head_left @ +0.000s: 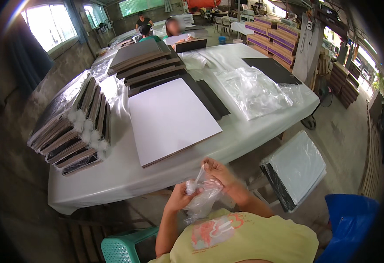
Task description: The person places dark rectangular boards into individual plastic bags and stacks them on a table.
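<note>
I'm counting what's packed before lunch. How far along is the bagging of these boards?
Done, it seems: a bagged stack leans by the table, at the right. In hand: both hands work a small clear bag; the right hand pulls a white piece from it, the left hand holds it. Left: the white board lies bare, with dark boards stacked behind and loose bags waiting.

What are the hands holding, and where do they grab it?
The left hand grips a crinkly clear plastic bag at its bunched top. The right hand pinches a thin white strip sticking up from it.
</note>
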A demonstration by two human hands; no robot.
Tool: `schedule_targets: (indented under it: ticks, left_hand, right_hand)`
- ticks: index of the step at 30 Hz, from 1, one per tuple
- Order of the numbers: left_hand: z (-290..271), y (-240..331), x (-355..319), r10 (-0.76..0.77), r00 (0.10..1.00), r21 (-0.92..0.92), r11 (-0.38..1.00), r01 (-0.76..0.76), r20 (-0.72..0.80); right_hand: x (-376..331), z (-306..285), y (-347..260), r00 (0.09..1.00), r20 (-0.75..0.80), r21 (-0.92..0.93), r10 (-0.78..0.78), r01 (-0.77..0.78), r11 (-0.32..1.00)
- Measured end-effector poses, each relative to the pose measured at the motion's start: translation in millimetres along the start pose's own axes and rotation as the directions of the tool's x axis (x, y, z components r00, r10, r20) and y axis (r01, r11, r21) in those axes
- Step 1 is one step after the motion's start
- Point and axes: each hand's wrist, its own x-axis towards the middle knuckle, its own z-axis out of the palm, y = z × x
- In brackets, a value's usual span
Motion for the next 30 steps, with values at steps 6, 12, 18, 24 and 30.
schedule_targets:
  ticks: [6,12,18,24,30]
  left_hand:
    - [-69,3,-19,0.236,0.947,-0.645,0.694,-0.320,-0.216]
    - [9,45,-13,0.302,0.928,0.083,0.953,-0.291,-0.216]
    - [-1,30,-9,-0.228,0.972,0.540,0.826,0.161,0.059]
    - [-67,14,-27,-0.037,0.895,-0.543,0.806,-0.237,-0.445]
    - [-86,19,-36,0.223,0.788,-0.582,0.567,-0.584,-0.574]
  right_hand:
    - [-32,-24,-34,0.862,0.343,-0.614,0.374,-0.096,0.784]
    - [-24,10,-30,0.994,0.081,-0.875,0.073,0.036,0.483]
    - [-20,19,-29,0.999,0.002,-0.789,-0.036,0.023,0.613]
    - [-43,-36,-55,0.680,0.554,-0.744,0.480,0.147,0.651]
    - [-80,-43,-55,0.873,0.460,-0.439,-0.163,0.383,0.813]
